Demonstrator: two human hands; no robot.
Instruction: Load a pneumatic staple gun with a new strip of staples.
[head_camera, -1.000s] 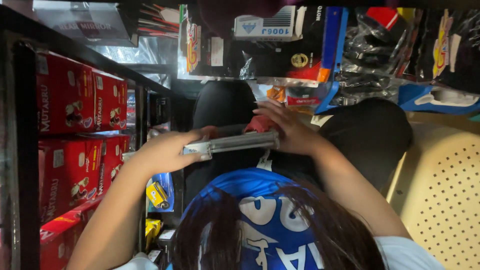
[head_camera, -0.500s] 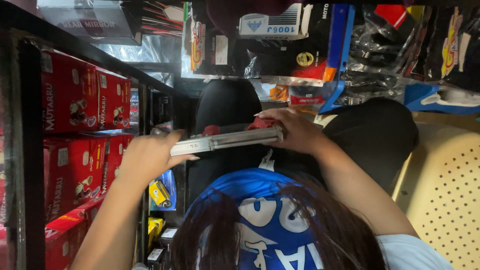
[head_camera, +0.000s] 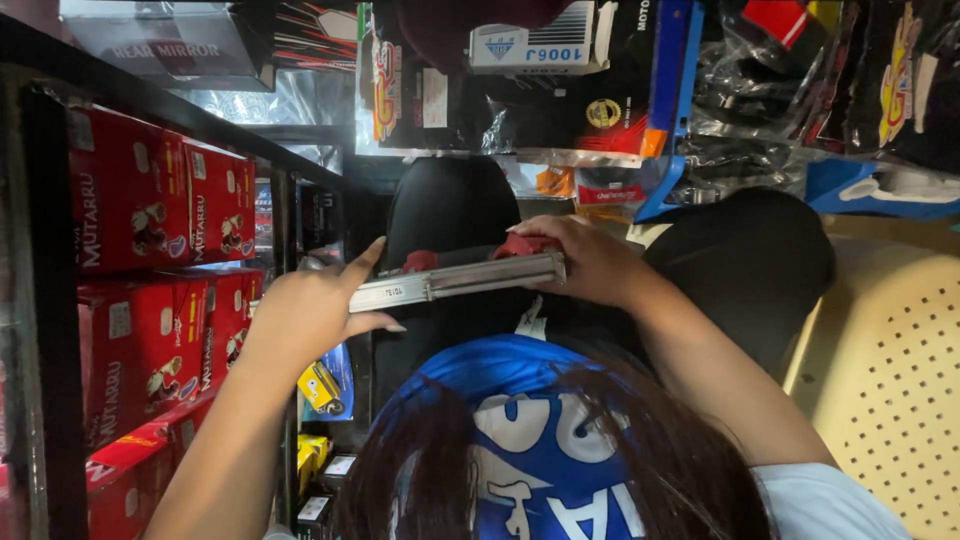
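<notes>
Wiping step in hand: left hand (head_camera: 305, 310) pinches one end of the long metal bar (head_camera: 455, 281) above the lap, right hand (head_camera: 585, 262) presses a red cloth (head_camera: 525, 244) on the other end; a stroke along the bar would follow.

Red cartons (head_camera: 160, 200) fill the black shelf rack (head_camera: 45, 300) along its left edge. Above hang a grey box (head_camera: 165, 40), a white label (head_camera: 545, 45) and bagged black-red packs (head_camera: 400, 80). Small yellow packs (head_camera: 320, 385) sit lower.

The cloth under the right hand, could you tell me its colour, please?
Red; the cloth shows best in the head view.
</notes>
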